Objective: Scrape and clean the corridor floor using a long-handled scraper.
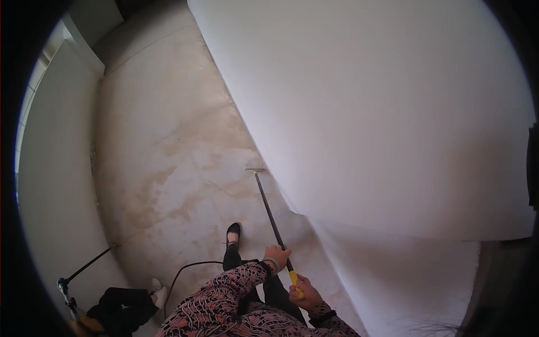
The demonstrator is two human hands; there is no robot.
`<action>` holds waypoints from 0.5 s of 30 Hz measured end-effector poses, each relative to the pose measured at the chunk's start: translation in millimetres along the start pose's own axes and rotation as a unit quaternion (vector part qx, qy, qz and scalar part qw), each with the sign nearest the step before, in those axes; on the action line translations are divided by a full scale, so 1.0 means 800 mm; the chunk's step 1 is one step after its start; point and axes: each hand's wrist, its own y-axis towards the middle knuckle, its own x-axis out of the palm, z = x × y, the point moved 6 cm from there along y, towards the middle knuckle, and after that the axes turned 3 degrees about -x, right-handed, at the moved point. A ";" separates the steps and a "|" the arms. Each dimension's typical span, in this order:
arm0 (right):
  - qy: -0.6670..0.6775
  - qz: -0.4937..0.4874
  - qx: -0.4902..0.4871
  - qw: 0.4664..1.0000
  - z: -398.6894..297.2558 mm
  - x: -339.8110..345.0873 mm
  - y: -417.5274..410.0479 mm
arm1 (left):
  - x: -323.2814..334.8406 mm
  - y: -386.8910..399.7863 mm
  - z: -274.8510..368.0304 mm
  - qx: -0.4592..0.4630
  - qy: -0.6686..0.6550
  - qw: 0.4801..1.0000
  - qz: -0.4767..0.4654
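Both of my hands hold a long-handled floor scraper (269,208) with a dark pole. My left hand (276,255) wraps around the pole lower down, and a band circles that wrist. Behind it, nearer my body, my right hand (307,292) is closed on the yellow grip (293,276) at the pole's end. The scraper's thin, wide head (254,169) rests on the patchy bare floor (193,202), just left of the foot of the white wall (358,109). Part of the yellow grip is hidden by my fingers.
A black shoe (233,229) is on the floor left of the pole. A dark hose or cable (189,264) curves behind it. At lower left, another person's dark-clothed leg (122,309) is near a second pole tool (88,263). A pale wall (59,139) runs along the left.
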 end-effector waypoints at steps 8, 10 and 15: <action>-0.076 0.083 0.029 0.993 0.019 -0.043 -0.060 | 0.045 -0.061 0.032 -0.010 -0.058 0.998 -0.002; -0.093 0.064 0.016 0.993 0.004 -0.030 -0.040 | -0.001 -0.035 0.018 -0.008 -0.045 0.999 -0.001; -0.128 0.054 0.059 0.988 0.009 -0.035 -0.042 | 0.029 -0.038 0.016 -0.010 -0.018 1.000 -0.018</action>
